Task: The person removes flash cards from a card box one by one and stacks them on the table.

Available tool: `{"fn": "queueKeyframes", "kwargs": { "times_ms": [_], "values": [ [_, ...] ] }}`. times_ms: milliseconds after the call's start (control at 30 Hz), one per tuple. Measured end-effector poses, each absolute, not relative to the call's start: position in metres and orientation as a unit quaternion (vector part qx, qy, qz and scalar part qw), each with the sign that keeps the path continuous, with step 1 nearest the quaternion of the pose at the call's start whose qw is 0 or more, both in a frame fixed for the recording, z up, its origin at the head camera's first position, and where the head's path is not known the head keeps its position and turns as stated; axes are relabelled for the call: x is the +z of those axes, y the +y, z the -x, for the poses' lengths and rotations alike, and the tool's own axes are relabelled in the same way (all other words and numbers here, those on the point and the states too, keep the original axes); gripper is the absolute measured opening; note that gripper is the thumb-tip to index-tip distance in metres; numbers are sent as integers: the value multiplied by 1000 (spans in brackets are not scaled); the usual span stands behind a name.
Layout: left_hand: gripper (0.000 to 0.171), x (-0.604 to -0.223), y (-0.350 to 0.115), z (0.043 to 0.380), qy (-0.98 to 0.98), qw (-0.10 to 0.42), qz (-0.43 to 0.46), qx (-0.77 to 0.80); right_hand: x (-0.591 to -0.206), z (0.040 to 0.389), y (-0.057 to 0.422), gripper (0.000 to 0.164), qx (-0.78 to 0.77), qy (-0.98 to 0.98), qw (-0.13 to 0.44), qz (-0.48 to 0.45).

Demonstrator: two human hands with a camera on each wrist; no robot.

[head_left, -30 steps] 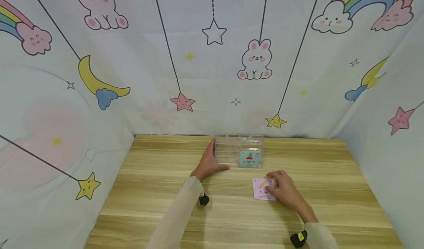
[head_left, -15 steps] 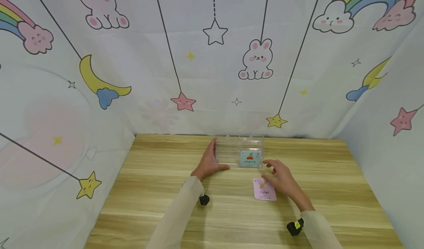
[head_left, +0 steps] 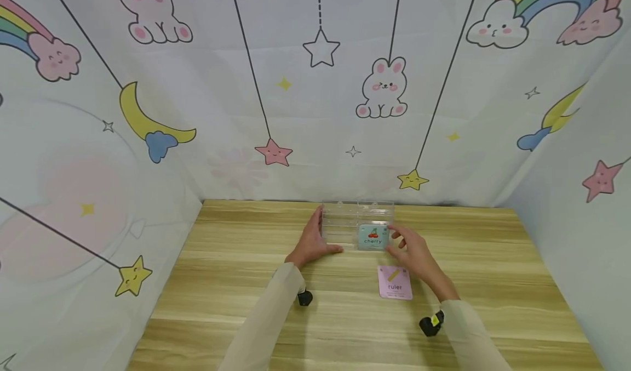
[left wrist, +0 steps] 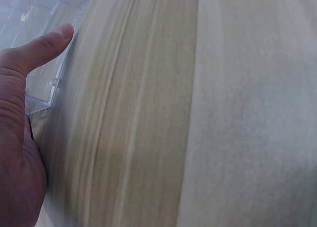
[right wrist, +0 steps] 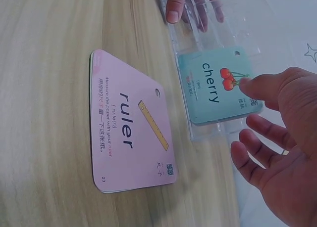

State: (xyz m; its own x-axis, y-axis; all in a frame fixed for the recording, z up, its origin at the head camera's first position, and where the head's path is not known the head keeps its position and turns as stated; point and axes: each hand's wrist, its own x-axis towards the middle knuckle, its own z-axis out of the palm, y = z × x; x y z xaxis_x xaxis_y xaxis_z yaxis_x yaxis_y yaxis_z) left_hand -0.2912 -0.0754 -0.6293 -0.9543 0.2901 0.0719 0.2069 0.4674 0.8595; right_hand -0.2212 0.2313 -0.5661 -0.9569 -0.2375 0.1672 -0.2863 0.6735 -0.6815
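A clear plastic box [head_left: 339, 223] with compartments stands at the back of the table. My left hand [head_left: 310, 245] grips its left end, thumb along the front edge; in the right wrist view the other fingers show through the plastic. Blue-green cherry flashcards [right wrist: 218, 83] stand in the box's right compartment. My right hand [head_left: 415, 253] is at the box's right end. Its thumb overlaps the cherry picture in the right wrist view, and its loosely bent fingers are apart from the thumb. A small stack of pink flashcards [right wrist: 131, 128], "ruler" on top, lies on the table in front.
The wood-grain table [head_left: 236, 294] meets a white printed cloth [head_left: 325, 113] right behind the box. More cloth stands along the left and right sides. A black wrist camera [head_left: 431, 324] sits on the right wrist, another camera [head_left: 305, 297] on the left.
My right hand has left the ruler cards and moved forward and left to the box's right end. The ruler cards and the box have stayed put, with my left hand still on the box.
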Motion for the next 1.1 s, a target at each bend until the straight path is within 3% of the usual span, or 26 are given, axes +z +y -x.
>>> {"fn": "queueKeyframes", "kwargs": {
  "times_ms": [1100],
  "values": [
    [140,-626,-74,290,860,52,-136,489,-569,222,231,52,380,-915,29,-134]
  ]
}}
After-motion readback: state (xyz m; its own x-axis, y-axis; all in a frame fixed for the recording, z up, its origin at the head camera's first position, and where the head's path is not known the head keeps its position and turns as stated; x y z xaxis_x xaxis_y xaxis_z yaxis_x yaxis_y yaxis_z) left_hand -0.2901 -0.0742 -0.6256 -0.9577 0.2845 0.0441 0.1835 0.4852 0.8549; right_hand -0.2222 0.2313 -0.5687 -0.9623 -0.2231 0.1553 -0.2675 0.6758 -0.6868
